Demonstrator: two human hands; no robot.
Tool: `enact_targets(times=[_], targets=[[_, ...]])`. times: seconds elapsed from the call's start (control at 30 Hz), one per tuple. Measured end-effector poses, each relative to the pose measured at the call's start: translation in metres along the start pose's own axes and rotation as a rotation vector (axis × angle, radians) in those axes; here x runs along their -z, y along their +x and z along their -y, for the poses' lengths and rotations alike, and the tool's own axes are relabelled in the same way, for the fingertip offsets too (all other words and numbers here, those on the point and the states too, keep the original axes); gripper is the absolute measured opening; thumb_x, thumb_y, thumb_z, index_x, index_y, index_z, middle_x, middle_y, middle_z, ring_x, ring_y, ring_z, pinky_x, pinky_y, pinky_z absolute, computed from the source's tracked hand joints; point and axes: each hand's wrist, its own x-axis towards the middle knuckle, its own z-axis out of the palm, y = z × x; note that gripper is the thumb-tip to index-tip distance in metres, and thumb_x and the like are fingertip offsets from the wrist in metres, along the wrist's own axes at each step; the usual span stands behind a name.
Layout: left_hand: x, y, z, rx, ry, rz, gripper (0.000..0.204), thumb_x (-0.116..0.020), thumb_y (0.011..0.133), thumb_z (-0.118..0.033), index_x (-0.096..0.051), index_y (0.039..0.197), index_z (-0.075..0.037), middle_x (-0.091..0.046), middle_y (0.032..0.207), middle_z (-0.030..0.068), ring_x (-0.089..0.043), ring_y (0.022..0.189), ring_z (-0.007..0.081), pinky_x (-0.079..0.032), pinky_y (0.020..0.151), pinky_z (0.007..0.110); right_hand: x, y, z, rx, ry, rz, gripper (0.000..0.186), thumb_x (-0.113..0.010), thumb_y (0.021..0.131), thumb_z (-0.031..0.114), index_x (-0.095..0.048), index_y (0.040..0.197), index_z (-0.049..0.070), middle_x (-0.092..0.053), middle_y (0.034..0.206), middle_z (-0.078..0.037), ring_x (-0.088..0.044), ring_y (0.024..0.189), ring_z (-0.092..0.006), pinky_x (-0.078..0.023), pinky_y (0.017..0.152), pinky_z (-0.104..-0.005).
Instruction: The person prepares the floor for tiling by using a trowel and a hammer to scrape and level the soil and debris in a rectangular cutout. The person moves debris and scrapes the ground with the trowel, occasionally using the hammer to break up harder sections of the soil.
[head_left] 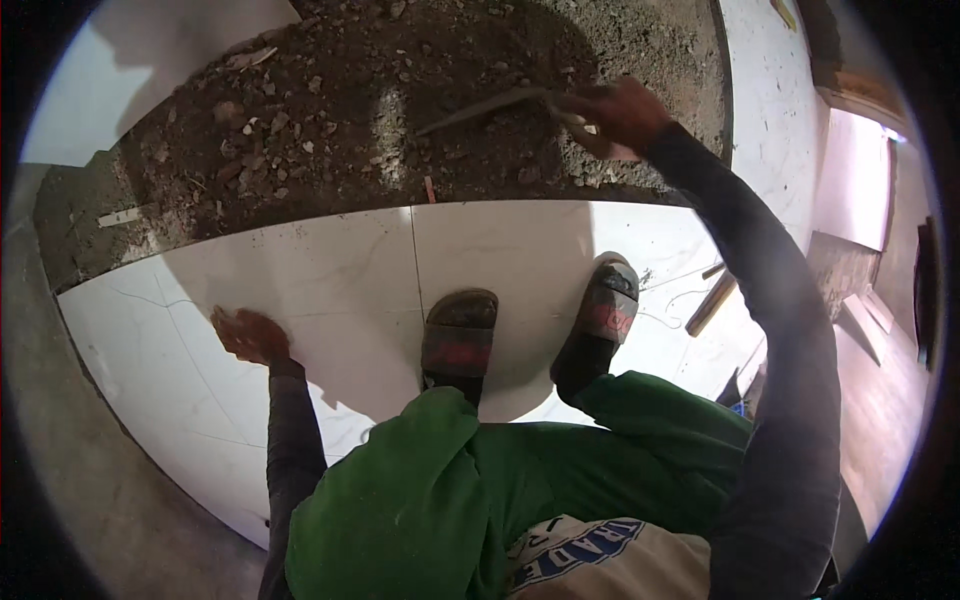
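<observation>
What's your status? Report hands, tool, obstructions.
Right hand gripping trowel at dirt bed. Left hand empty, at white tiles. Loose stones left of trowel.

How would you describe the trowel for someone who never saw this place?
Beyond the white floor tiles lies a wide patch of brown soil. Over it, the right hand grips the trowel. It is long and tapers leftward, unlike the small loose stones nearby.

I see glaring marbled floor tiles (140, 345) crossed by a broad shadow, dim soil (330, 110), and edges fisheye-bent into black.
</observation>
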Motion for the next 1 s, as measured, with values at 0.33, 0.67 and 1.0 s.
enact_targets(times=[0.33,0.67,1.0], targets=[[-0.001,-0.001,-0.019,0.220,-0.291,0.029,0.051,-0.049,0.110,-0.033,-0.052,0.157,-0.014,-0.051,0.162,0.0115,-0.043,0.152,0.0347,-0.036,0.126,0.052,0.003,-0.061,0.141,-0.298,0.280,-0.068,0.037,-0.073,0.094,0.024,-0.070,0.128,0.007,-0.078,0.084,-0.017,-0.077,0.069,-0.0347,-0.060,0.063,-0.0480],[-0.011,0.000,-0.011,0.036,-0.214,-0.055,0.049,-0.054,0.111,-0.030,-0.053,0.153,-0.005,-0.056,0.154,0.0193,-0.050,0.146,0.0372,-0.041,0.124,0.050,0.026,-0.119,0.109,-0.423,0.379,-0.137,0.025,-0.074,0.096,0.019,-0.068,0.117,0.008,-0.074,0.082,-0.017,-0.072,0.068,-0.0409,-0.058,0.065,-0.0497],[0.009,0.069,-0.270,-0.213,-0.587,0.176,0.063,-0.049,0.115,-0.048,-0.049,0.158,-0.001,-0.046,0.163,0.0258,-0.043,0.152,0.0414,-0.033,0.127,0.053,0.007,-0.059,0.119,-0.669,0.449,0.071,0.044,-0.066,0.100,0.036,-0.059,0.130,0.005,-0.072,0.079,-0.022,-0.072,0.069,-0.0433,-0.056,0.061,-0.0568]])
